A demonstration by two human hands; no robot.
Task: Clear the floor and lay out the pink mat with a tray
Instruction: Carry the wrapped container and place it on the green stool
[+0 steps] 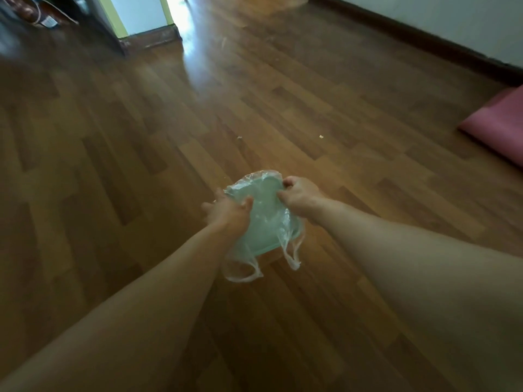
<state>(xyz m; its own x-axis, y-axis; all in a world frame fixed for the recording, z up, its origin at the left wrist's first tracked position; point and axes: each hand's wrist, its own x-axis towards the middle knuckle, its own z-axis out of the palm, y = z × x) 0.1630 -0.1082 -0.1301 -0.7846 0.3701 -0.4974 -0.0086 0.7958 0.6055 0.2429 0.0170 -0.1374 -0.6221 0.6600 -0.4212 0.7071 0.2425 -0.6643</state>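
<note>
A pale green tray wrapped in a thin clear plastic bag is held above the wooden floor in the lower middle of the head view. My left hand grips its left edge. My right hand pinches the bag and the tray's right edge. The bag's handles dangle below the tray. A pink mat, folded or rolled, lies on the floor at the right edge, partly cut off by the frame.
Small crumbs dot the floor ahead. A dark skirting board and white wall run along the back right. A bright doorway opens at the back, with dark furniture and a cable in the far left corner.
</note>
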